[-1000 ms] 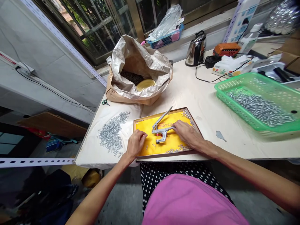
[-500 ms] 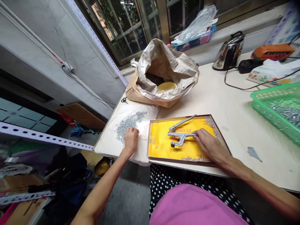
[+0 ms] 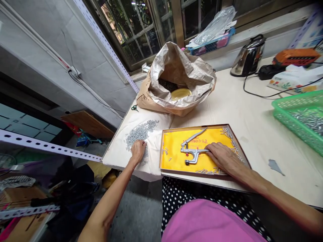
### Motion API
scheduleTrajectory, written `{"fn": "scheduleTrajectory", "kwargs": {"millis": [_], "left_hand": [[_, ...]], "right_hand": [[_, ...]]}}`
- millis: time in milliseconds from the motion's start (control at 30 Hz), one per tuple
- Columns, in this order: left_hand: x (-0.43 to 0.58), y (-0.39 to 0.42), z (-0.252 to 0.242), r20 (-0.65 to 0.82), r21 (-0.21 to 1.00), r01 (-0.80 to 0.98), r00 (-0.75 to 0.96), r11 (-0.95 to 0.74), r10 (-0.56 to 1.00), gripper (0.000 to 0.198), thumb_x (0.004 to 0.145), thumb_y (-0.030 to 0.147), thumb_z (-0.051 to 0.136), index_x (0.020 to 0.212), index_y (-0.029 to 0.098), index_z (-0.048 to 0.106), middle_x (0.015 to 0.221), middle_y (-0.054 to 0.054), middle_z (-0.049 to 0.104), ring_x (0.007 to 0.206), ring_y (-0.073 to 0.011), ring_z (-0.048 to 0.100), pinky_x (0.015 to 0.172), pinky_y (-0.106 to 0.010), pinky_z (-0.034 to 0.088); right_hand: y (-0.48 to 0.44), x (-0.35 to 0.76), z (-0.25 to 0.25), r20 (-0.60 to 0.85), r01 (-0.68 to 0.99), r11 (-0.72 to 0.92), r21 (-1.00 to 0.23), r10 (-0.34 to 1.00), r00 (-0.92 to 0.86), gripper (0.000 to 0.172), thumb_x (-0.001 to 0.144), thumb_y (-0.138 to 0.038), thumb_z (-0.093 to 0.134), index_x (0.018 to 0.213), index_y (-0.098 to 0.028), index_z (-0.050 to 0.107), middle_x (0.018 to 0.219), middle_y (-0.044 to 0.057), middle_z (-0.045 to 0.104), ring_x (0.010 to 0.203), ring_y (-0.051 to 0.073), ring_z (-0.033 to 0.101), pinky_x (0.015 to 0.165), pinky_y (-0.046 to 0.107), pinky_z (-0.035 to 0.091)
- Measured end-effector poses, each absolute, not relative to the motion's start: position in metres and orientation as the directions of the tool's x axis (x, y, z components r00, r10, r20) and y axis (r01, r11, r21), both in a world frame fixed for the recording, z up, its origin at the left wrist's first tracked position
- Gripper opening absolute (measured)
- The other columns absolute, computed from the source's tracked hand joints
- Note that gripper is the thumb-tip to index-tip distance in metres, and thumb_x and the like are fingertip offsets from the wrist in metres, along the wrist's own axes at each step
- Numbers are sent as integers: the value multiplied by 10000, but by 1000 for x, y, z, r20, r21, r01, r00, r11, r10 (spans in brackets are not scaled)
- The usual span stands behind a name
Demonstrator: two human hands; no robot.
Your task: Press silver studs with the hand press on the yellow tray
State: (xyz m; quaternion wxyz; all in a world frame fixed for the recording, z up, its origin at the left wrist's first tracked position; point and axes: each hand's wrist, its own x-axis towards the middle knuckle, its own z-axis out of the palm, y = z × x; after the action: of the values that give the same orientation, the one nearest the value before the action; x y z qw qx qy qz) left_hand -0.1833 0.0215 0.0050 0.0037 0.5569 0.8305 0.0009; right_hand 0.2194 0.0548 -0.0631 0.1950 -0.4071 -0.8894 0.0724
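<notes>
My left hand rests curled on the near edge of a pile of small metal pins spread over a white cloth; what its fingers pinch is too small to make out. My right hand lies inside a yellow-lined tray, its fingers wrapped on the handle of metal hand-press pliers that lie flat with the upper lever raised. Several loose pins are scattered in the tray.
A crumpled paper sack with dark parts and a yellow lid stands behind the tray. A green basket of metal pins sits at the right. A kettle, cables and small scissors lie farther back. The table edge drops off at left.
My left hand left the tray and moved left onto the pin pile on the cloth. My right hand stays on the pliers. The view swung left.
</notes>
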Motion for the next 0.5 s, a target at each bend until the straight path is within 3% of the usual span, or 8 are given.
{"fn": "scheduleTrajectory", "kwargs": {"millis": [233,367,433,500], "left_hand": [[-198,30,3,43,265,890,-395,371,918,136,844,215,557,775,163,661,808,-58,697,785,-190,626,747,-287,437],[-187,24,13,18,539,757,-449,370,893,133,791,282,603,736,167,641,659,-12,648,646,-162,612,664,-267,464],[-167,19,21,-35,712,618,-443,333,896,192,758,356,644,748,165,642,634,1,633,589,-153,605,590,-255,471],[-137,13,27,-51,839,483,-391,251,919,254,722,404,691,768,159,647,661,-4,643,591,-151,616,555,-248,481]], "right_hand": [[54,215,-67,264,726,642,-247,765,-587,224,991,-215,402,925,-185,614,875,87,626,819,231,552,736,350,374],[48,211,-54,280,751,621,-223,779,-561,190,973,-264,464,1026,-200,635,955,102,643,877,252,539,760,367,365],[46,202,-38,332,744,612,-269,783,-525,224,962,-298,507,1125,-200,625,1040,121,653,943,272,541,799,392,373],[44,186,-20,372,666,625,-406,779,-504,277,964,-301,518,1203,-185,601,1058,126,661,986,272,559,837,402,393]]}}
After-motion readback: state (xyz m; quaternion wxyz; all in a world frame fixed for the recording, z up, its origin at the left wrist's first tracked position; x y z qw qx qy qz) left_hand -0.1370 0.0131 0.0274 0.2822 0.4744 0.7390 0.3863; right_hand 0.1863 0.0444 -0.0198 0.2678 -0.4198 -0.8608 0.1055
